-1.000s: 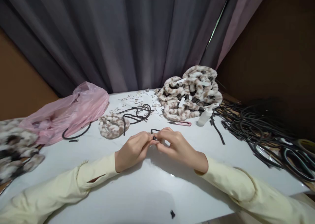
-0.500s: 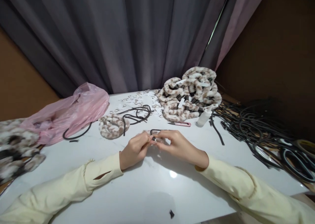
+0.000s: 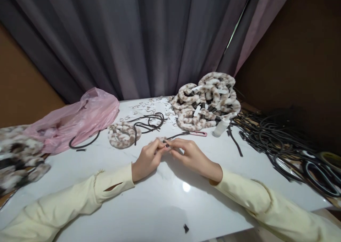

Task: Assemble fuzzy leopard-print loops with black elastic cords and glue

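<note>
My left hand (image 3: 147, 159) is closed in a pinch at the middle of the table, on a brown-and-white furry tube (image 3: 157, 139) that is mostly hidden behind its fingers. Facing it, my right hand (image 3: 194, 158) pinches near the end of a black cord (image 3: 177, 135), which runs from the fingertips back towards the pink-handled snips (image 3: 197, 133). Both sets of fingertips meet at a small dark bit (image 3: 167, 146), too small to make out clearly. Left of them lies a furry ring (image 3: 124, 135), and beyond it several loose black cords (image 3: 149, 123).
At the back right are piled furry rings (image 3: 209, 100) with white tags and a clear bottle (image 3: 221, 126). Many black cords (image 3: 269, 132) heap along the right edge. A pink plastic bag (image 3: 93, 110) lies left, near more furry pieces (image 3: 23, 157). A black scrap (image 3: 185, 228) sits near the front.
The black cord at my fingertips has swung from a bent loop to a straighter line towards the snips. My fingers have shifted slightly around the small dark bit.
</note>
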A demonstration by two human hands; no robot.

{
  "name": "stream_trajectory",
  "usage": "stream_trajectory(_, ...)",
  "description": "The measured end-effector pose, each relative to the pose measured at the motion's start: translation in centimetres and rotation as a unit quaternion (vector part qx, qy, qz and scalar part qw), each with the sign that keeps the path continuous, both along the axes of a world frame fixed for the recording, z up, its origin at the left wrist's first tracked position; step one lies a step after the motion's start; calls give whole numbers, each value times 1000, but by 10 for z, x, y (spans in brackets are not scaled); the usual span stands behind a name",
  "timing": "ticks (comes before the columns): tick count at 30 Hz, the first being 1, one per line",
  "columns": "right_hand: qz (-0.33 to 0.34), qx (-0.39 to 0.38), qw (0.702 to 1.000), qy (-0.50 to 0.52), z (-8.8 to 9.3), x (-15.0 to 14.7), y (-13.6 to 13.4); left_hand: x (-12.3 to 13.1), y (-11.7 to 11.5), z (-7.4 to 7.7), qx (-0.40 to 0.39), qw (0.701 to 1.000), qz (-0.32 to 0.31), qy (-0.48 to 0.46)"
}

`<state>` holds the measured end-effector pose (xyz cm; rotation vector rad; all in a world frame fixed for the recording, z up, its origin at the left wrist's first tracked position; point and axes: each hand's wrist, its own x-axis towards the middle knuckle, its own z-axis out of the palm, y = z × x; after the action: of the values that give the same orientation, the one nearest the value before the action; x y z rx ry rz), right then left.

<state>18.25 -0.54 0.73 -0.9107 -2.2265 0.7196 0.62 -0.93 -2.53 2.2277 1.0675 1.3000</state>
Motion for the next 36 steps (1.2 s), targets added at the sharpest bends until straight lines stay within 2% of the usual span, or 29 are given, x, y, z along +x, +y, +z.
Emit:
stream_trajectory(3,-9,82,997,4,-10,-1,4,5,1,7,-155,987,15,-43)
stream_trajectory(6,-2,160,987,-5,-18,0,8,8,4,15,-264,959,3,-103)
stream_trajectory(8,-9,203,979,-18,-19,0,9,10,7,20,-332,930,-15,-155)
stream_trajectory(10,-32,264,963,-29,-17,0,8,12,9,27,-399,889,-24,-223)
stream_trajectory(12,-48,335,940,-41,-15,1,4,13,13,34,-442,849,-22,-289)
stream_trajectory(14,-48,375,924,-57,-14,1,0,14,18,39,-465,819,-20,-336)
stream_trajectory(16,-67,344,934,-64,-14,0,-3,15,23,44,-475,800,-25,-366)
stream_trajectory(18,-106,245,963,-44,-15,-2,-4,17,27,47,-474,792,-28,-384)
stream_trajectory(20,-114,82,990,10,-13,-6,-2,20,31,48,-468,795,-22,-384)
stream_trajectory(22,-75,-109,987,94,-10,-9,0,23,32,49,-456,809,-14,-370)
stream_trajectory(24,-34,-255,948,187,-5,-12,3,27,32,47,-424,838,-9,-344)
stream_trajectory(25,-28,-297,928,226,-3,-12,5,28,32,45,-391,862,-6,-322)
stream_trajectory(28,-56,-338,898,276,0,-12,7,26,32,37,-212,957,31,-195)
stream_trajectory(30,-69,-347,894,276,0,-12,6,21,35,30,-52,994,49,-81)
stream_trajectory(31,-67,-351,894,271,0,-11,6,18,37,27,29,998,41,-28)
stream_trajectory(33,-61,-352,899,252,0,-10,5,12,42,22,178,982,-11,67)
stream_trajectory(36,-72,-329,916,216,4,-9,2,6,48,19,301,941,-30,153)
